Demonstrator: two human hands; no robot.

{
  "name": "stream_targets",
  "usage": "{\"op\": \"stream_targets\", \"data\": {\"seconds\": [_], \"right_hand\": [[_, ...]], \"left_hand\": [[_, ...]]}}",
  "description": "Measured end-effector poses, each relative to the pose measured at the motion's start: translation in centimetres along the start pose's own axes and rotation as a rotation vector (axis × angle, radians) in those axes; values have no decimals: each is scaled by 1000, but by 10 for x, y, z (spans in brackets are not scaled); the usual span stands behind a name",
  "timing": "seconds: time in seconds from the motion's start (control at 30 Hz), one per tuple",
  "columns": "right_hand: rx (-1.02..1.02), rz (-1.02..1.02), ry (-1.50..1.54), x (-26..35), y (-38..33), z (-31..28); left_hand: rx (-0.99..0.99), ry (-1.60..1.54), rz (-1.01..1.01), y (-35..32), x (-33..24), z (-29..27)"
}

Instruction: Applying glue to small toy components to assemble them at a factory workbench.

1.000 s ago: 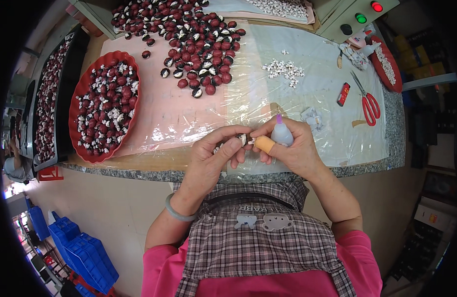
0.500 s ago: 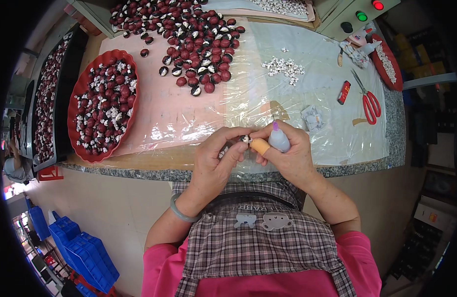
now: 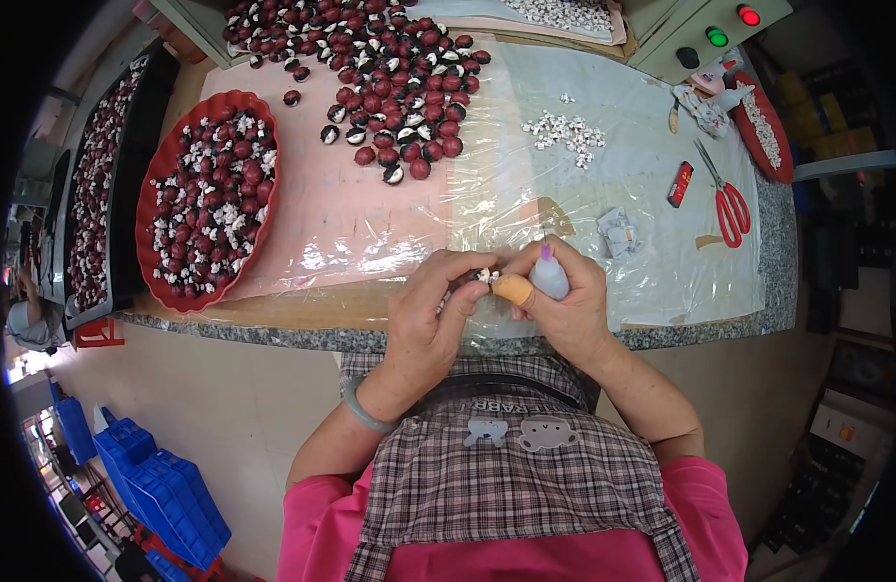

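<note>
Both hands meet over the table's near edge. My left hand (image 3: 428, 306) is closed around a small dark ball with white bits (image 3: 486, 275) on its top, most of it hidden by the fingers. My right hand (image 3: 574, 306) wraps a small squeeze bottle (image 3: 549, 275) with a purple tip, pointing away from me. An orange finger cover (image 3: 513, 289) sits on the right thumb, which presses close against the white bits. Beyond the hands lies a loose cluster of small white pieces (image 3: 566, 136) on the plastic-covered table.
Many dark-red and black balls (image 3: 399, 107) with white parts lie at the back. A red scalloped bowl (image 3: 270, 194) stands at left, beside a long black tray (image 3: 118, 194). At right are red-handled scissors (image 3: 732, 215), a red lighter (image 3: 680, 184) and a crumpled packet (image 3: 619, 233).
More white shows on top of the ball in my left hand. The right thumb has shifted slightly against it. The whole view has moved a little.
</note>
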State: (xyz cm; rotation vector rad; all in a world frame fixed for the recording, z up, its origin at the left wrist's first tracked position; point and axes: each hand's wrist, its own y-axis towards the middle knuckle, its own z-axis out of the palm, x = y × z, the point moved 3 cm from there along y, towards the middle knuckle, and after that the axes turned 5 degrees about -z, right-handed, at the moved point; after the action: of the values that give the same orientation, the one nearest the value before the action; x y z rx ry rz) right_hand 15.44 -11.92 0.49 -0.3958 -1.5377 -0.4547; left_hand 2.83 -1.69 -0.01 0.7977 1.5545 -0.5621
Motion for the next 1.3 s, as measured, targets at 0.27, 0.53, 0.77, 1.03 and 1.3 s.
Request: {"op": "stream_targets", "data": {"seconds": [0.27, 0.53, 0.77, 1.03, 1.3], "right_hand": [[-41, 25, 46, -1, -6, 8], [-7, 76, 96, 5, 2, 4], [94, 73, -273, 16, 10, -19], [-40, -218, -773, 27, 10, -67], [-271, -85, -797, 18, 0, -125]], "left_hand": [[-43, 129, 109, -2, -6, 0], [9, 80, 41, 1, -9, -7], [-466, 464, 142, 19, -25, -108], [-519, 1129, 299, 39, -33, -182], [-605, 1224, 230, 46, -33, -208]]}}
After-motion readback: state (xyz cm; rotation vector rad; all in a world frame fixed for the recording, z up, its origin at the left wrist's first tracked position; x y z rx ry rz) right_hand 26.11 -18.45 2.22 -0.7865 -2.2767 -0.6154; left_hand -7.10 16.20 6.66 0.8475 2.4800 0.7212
